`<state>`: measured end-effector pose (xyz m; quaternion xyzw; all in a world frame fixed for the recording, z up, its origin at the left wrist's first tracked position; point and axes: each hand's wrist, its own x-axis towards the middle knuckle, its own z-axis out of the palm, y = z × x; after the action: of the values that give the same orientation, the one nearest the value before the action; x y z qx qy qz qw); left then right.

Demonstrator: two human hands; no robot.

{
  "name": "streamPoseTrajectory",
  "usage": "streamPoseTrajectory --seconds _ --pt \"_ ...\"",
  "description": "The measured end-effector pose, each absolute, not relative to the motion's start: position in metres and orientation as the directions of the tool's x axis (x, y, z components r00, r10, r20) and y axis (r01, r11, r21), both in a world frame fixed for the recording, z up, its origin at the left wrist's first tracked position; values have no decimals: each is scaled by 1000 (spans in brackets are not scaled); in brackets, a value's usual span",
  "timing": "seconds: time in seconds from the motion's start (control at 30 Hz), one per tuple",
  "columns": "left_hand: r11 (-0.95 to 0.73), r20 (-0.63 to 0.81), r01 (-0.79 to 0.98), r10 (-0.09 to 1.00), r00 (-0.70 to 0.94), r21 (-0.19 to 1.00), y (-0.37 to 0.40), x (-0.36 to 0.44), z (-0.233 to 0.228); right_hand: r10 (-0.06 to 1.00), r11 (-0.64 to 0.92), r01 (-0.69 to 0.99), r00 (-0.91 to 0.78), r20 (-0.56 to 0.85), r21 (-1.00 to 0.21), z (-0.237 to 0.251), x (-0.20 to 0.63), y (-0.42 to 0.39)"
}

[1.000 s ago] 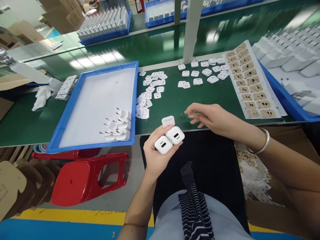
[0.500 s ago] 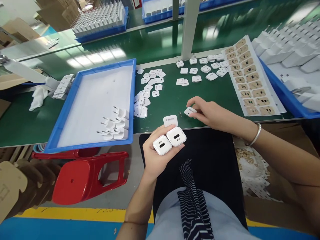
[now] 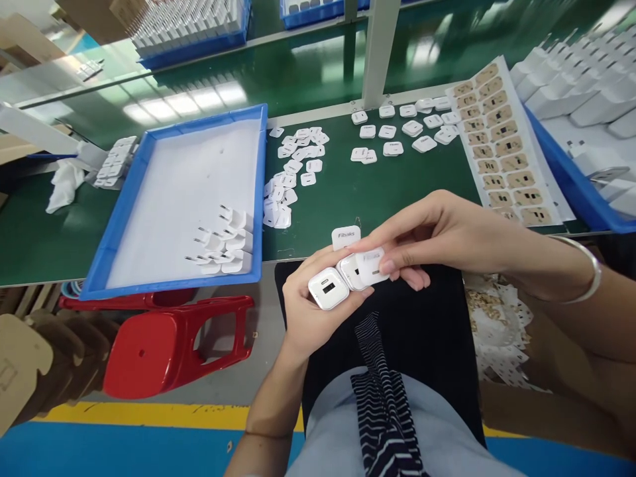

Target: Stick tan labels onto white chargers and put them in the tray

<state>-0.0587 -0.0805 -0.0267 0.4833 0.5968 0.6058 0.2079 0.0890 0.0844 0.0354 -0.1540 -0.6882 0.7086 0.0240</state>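
My left hand (image 3: 311, 311) is closed around two white USB chargers side by side, their port faces turned up. One charger (image 3: 328, 289) shows its two ports; the other (image 3: 349, 273) is partly covered. A white printed cover plate (image 3: 346, 236) sticks up behind the fingers of that hand. Between thumb and fingers, my right hand (image 3: 422, 242) pinches another white cover plate (image 3: 371, 265) with a slot in it. This plate lies tilted over the port face of the right-hand charger; whether it touches cannot be made out.
A blue tray (image 3: 261, 199) with several plug chargers (image 3: 231, 242) stands left. Loose cover plates (image 3: 283, 192) lie on the green bench (image 3: 332, 192), more near the post. A sticker sheet (image 3: 501, 149) and a blue bin (image 3: 561, 179) of chargers are right. A red stool (image 3: 144, 354) stands below.
My right hand has brought its cover plate left and down from above the bench edge onto the right-hand charger. My left hand keeps its hold. The view has shifted slightly.
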Motion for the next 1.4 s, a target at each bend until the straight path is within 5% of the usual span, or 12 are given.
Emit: streamPoseTrajectory --seconds 0.5,1.4 --pt "-216 341 323 849 -403 921 -83 -64 -24 92 -52 223 -970 -227 -973 40 74 91" --pt "-164 287 321 878 -384 933 -83 -61 -26 21 14 262 -965 -261 -965 42 74 96"
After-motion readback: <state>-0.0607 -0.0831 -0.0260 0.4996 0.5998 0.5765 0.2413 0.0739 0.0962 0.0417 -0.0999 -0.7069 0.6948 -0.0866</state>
